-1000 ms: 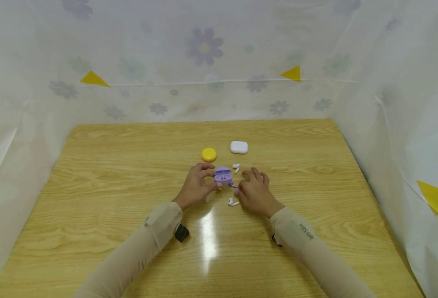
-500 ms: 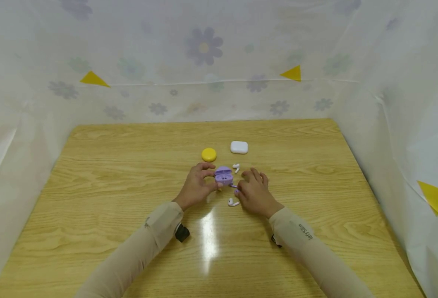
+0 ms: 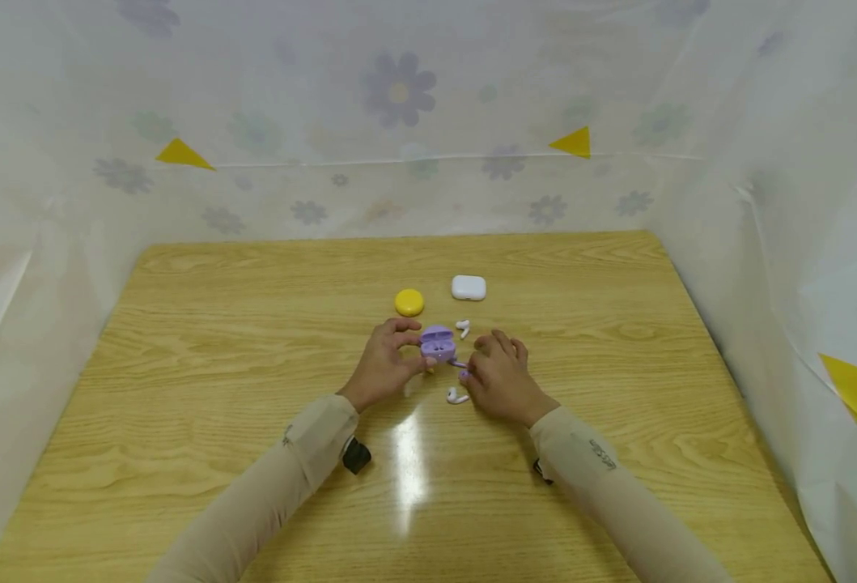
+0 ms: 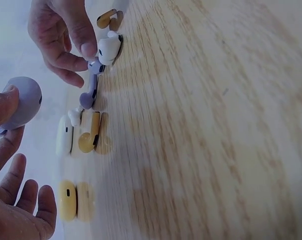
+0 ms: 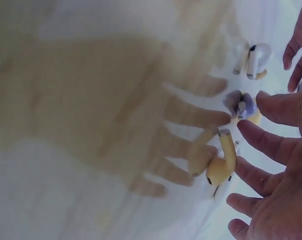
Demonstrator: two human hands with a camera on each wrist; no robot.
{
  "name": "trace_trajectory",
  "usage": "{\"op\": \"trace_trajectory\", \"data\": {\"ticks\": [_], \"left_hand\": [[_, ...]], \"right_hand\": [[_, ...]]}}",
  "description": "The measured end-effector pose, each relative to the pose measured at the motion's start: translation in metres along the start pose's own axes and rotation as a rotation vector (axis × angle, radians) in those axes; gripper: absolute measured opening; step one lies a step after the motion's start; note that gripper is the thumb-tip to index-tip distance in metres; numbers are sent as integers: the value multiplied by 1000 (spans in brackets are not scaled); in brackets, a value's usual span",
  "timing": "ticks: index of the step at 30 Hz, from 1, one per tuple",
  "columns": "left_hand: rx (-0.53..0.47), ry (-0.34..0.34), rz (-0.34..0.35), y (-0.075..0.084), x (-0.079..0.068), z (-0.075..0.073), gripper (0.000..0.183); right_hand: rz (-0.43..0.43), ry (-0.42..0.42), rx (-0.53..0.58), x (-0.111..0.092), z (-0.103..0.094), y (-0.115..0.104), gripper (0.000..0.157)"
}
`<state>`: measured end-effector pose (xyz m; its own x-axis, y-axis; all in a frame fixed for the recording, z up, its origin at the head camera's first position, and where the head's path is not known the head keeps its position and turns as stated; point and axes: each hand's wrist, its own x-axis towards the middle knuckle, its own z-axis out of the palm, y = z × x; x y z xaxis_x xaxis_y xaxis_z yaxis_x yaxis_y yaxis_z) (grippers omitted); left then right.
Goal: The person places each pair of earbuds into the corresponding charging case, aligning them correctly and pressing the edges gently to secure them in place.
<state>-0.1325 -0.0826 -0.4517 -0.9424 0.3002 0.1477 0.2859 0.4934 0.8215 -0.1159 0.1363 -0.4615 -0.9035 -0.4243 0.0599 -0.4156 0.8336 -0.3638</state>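
In the head view my left hand (image 3: 384,360) grips a purple earbud case (image 3: 438,354) with its lid up, thumb at the front and fingers at the side. The left wrist view shows the case (image 4: 27,102) raised off the tabletop. My right hand (image 3: 502,380) pinches a purple earbud (image 4: 95,66) low at the table between thumb and index finger, its other fingers spread. A second purple earbud (image 4: 88,93) lies just beside it. Close to the right fingers is a yellow earbud (image 5: 221,167); another yellow earbud (image 4: 89,137) lies near the left thumb.
A round yellow case (image 3: 409,303) and a white case (image 3: 468,288), both closed, stand behind the hands. One white earbud (image 3: 463,327) lies beyond the purple case, another white earbud (image 3: 456,396) nearer the body. Pale flowered sheeting (image 3: 399,194) surrounds the wooden table (image 3: 253,300).
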Motion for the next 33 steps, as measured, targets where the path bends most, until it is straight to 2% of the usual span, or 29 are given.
{"op": "trace_trajectory", "data": {"ticks": [6, 16, 22, 33], "left_hand": [[-12, 8, -5, -1, 0, -1, 24], [-29, -11, -29, 0, 0, 0, 22], [-35, -22, -50, -1, 0, 1, 22], [-9, -9, -15, -2, 0, 2, 22]], "right_hand": [[-5, -36, 8, 0, -3, 2, 9], [-33, -39, 0, 1, 0, 3, 12], [-38, -26, 8, 2, 2, 2, 11], [-47, 29, 30, 3, 0, 1, 7]]}}
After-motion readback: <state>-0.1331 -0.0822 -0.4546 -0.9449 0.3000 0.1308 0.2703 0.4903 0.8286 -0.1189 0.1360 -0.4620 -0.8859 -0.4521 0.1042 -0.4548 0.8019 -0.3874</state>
